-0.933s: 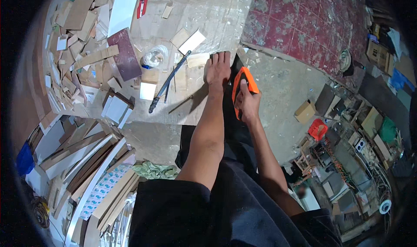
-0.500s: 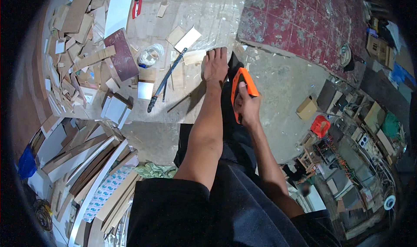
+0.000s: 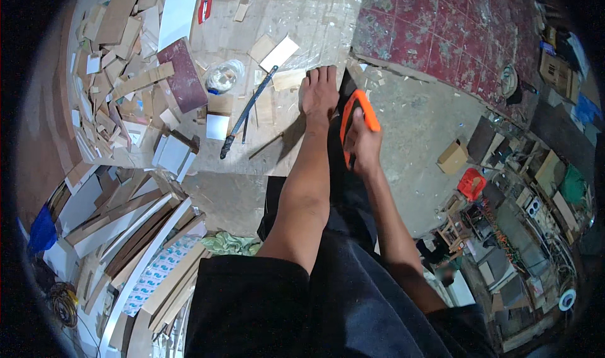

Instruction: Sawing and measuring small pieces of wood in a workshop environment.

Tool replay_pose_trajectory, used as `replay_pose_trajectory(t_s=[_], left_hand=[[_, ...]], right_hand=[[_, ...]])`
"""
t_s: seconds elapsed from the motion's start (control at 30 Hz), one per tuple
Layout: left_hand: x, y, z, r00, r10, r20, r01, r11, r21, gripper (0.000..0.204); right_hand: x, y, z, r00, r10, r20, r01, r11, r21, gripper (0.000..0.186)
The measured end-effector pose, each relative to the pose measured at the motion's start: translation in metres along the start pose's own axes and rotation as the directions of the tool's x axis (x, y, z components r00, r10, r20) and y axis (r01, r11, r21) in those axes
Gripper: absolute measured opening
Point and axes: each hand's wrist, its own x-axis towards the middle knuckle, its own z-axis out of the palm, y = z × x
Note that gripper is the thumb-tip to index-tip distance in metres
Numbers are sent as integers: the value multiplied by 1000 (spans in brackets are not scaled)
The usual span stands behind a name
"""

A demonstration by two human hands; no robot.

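Note:
My right hand (image 3: 364, 145) is closed around the orange handle of a handsaw (image 3: 369, 111). The saw's dark blade points away from me beside the worktable's right edge. Just left of it, my left hand (image 3: 320, 93) lies palm down near that edge, fingers stretched forward. A pale wood strip (image 3: 290, 79) runs up to this hand and seems to pass under it; the contact between blade and wood is hidden. On the table to the left lie a long narrow dark bar with a wrapped end (image 3: 249, 112) and small white and tan wood pieces (image 3: 279, 53).
Wood offcuts (image 3: 120, 62) are heaped at the table's far left, near a clear round container (image 3: 222, 77) and a red cutter (image 3: 205, 2). Boards (image 3: 142, 257) lean at lower left. At right are a cardboard box (image 3: 452, 157), a red basket (image 3: 471, 184) and clutter on the floor.
My right hand and the saw have moved slightly forward, away from me. The left hand stays in place on the table. The whole view has shifted a little.

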Motion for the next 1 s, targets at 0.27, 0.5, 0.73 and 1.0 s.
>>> replay_pose_trajectory(t_s=[0.27, 0.5, 0.73, 1.0], left_hand=[[-2, -7, -5, 1000, -6, 2, 6, 1000, -20, 45], [7, -7, -7, 996, 11, -93, -9, 1000, 16, 42], [12, -11, -10, 993, 5, -120, -6, 1000, -9, 38], [-9, -13, -12, 1000, -18, -13, 18, 999, 35, 39]], right_hand=[[-27, -6, -1, 998, 61, 7, -61, 998, -12, 36], [-2, -7, -5, 993, 116, 15, -116, 992, 47, 39], [-17, -12, 0, 992, 125, 3, -125, 992, 27, 41], [-47, -9, -3, 992, 130, 4, -130, 990, 48, 33]])
